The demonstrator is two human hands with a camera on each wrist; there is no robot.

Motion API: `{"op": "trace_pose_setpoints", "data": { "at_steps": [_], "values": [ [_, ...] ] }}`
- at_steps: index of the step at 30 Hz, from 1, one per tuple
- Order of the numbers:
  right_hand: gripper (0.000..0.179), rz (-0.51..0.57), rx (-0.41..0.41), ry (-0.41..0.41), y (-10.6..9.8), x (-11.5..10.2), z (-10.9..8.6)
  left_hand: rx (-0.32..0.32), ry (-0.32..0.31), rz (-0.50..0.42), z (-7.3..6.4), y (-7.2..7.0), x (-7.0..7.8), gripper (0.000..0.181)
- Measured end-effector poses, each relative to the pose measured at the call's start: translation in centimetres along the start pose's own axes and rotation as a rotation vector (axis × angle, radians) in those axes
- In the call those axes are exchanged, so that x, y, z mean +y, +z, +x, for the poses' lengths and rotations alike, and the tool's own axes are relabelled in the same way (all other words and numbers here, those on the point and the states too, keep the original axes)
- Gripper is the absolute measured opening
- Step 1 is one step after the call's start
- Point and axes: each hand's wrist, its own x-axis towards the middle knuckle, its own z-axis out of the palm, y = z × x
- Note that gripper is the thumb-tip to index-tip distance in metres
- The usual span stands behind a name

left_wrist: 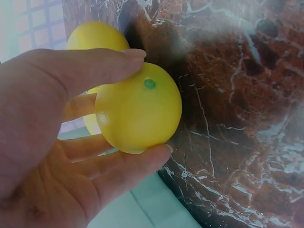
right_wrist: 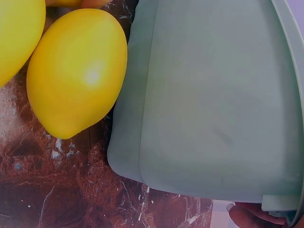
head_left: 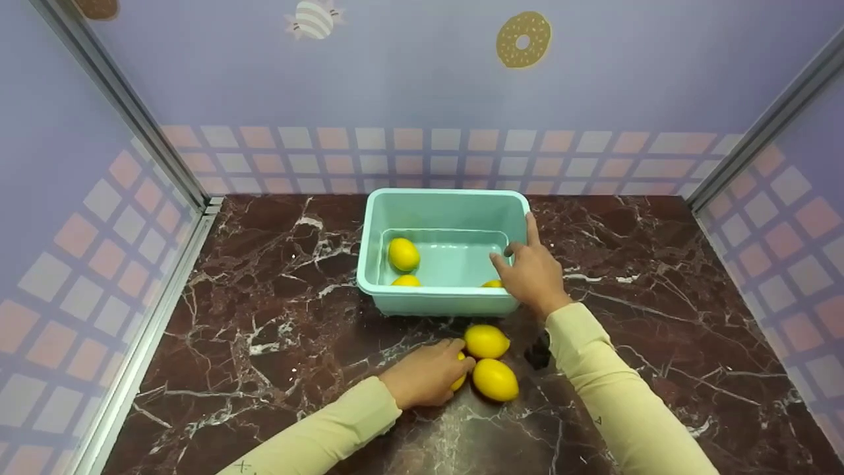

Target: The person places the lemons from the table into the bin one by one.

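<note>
Left hand (head_left: 425, 376): grip narrowed on a held lemon (left_wrist: 142, 114), thumb (left_wrist: 90, 71) on one side, fingers (left_wrist: 126, 168) on the other; green stem dot (left_wrist: 150, 84) toward the wrist camera. Held lemon is low, at the near side of the mint bin (head_left: 448, 302); can't tell if it touches the dark red marbled surface (head_left: 283, 369). Just right of it, two loose lemons on the surface: far lemon (head_left: 487, 342) by the bin, near lemon (head_left: 496, 380) closer to the person. Right hand (head_left: 535, 277) at the bin's right rim, index finger (head_left: 532, 229) straight along it, thumb over the inside; can't tell if this grip clasps the rim. Bin upright, open-topped, three lemons showing inside: back-left lemon (head_left: 403, 254), front-left lemon (head_left: 406, 281), front-right lemon (head_left: 492, 284), last two partly hidden by the front wall. Sleeves (head_left: 336, 425) pale yellow. Small dark patch (head_left: 538, 351) by the right cuff, unclear what. Further out: lilac back wall (head_left: 422, 79), doughnut print (head_left: 511, 49), pink-and-white check band (head_left: 333, 165), metal strips (head_left: 128, 99) at the corners.
</note>
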Motion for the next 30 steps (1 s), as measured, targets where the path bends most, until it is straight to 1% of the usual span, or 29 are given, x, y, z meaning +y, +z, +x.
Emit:
{"op": "trace_pose_setpoints", "data": {
  "at_steps": [2,5,11,24,30],
  "values": [
    [0.052,0.001,0.005,-0.006,-0.02,-0.05,-0.01,0.01,0.007,0.003,0.01,-0.01,-0.11,0.026],
    [0.052,0.001,0.014,-0.01,-0.04,-0.12,-0.01,0.017,0.016,0.005,0.04,0.03,-0.23,0.024],
    [0.051,-0.004,-0.003,0.003,0.01,-0.13,-0.02,0.001,0.019,-0.004,-0.04,0.02,-0.3,0.029],
    [0.051,0.003,0.002,0.006,0.02,-0.16,0.04,0.011,0.025,-0.011,-0.03,-0.18,-0.34,0.025],
    [0.051,-0.004,0.006,0.004,0.09,-0.11,0.01,-0.006,0.018,-0.012,-0.16,-0.53,-0.38,0.026]
  ]
}}
